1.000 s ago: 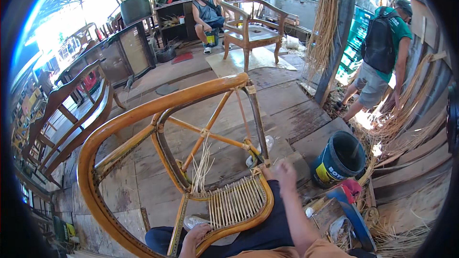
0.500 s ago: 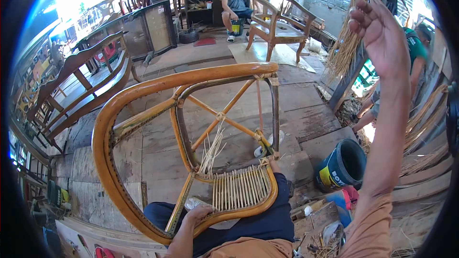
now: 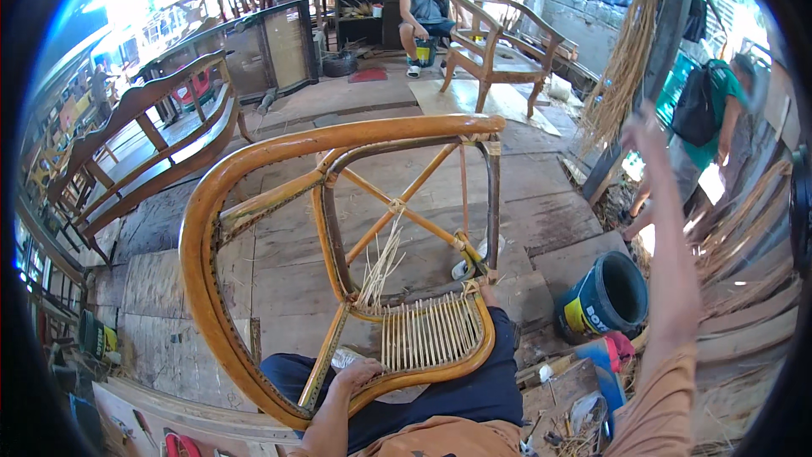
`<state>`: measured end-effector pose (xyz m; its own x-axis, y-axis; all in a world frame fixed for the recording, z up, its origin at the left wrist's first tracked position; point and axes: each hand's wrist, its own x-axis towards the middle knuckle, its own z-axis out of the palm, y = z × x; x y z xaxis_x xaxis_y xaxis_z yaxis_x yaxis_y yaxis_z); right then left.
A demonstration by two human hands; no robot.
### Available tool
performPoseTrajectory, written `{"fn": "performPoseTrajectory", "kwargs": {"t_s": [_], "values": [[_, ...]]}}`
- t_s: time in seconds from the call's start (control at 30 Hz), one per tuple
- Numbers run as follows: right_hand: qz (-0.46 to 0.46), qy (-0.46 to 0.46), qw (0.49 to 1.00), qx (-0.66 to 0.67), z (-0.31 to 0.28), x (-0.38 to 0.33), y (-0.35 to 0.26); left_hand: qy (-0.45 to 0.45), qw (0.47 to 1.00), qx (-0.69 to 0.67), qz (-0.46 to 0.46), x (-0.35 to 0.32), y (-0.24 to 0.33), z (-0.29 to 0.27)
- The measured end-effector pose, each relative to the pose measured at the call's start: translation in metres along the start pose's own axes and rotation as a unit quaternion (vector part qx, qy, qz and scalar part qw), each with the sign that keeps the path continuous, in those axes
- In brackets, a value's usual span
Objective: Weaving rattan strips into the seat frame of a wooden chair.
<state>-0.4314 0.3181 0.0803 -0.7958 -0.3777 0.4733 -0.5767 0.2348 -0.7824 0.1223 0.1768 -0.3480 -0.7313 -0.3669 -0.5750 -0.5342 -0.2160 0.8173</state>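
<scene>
A rattan chair frame (image 3: 200,241) with a thick curved rim leans across my lap. Its lower panel (image 3: 430,332) is strung with pale cane strips, and a tuft of loose strip ends (image 3: 382,271) hangs from the tied crossing of the thin poles. My left hand (image 3: 360,371) is closed round the lower rim beside the strung panel, its fingertips partly hidden. My right hand (image 3: 645,134) is raised far out to the right, near a hanging bundle of dry fibre strips (image 3: 630,51). Motion smears its fingers, so I cannot make out their pose or anything in them.
A dark bucket (image 3: 602,294) stands right of my knee, above scraps and tools. Wooden bench (image 3: 152,148) at left; wooden armchair (image 3: 499,59) on a board at the back. One person (image 3: 427,8) sits beyond; another (image 3: 719,110) with a backpack bends at right.
My right hand has dropped and moved slightly left, now blurred. The chair frame sits slightly further right in view, my left hand still on it. At right, the bending person has turned, showing a backpack.
</scene>
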Motion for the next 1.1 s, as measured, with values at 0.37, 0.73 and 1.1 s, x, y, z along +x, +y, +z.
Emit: {"fn": "performPoseTrajectory", "kwargs": {"t_s": [0.37, 0.73, 1.1], "values": [[-0.009, -0.188, 0.912, 0.364, 0.013, -0.035, -0.114, 0.036, 0.997, 0.019, -0.072, -0.014, 0.023, 0.004], [-0.158, 0.130, 0.973, -0.110, 0.052, -0.113, 0.019, 0.042, 0.996, -0.038, -0.068, 0.008, -0.011, 0.001], [0.131, -0.153, 0.952, -0.228, 0.180, -0.405, 0.205, -0.002, 0.999, 0.050, -0.001, 0.001, -0.023, -0.006]]}}
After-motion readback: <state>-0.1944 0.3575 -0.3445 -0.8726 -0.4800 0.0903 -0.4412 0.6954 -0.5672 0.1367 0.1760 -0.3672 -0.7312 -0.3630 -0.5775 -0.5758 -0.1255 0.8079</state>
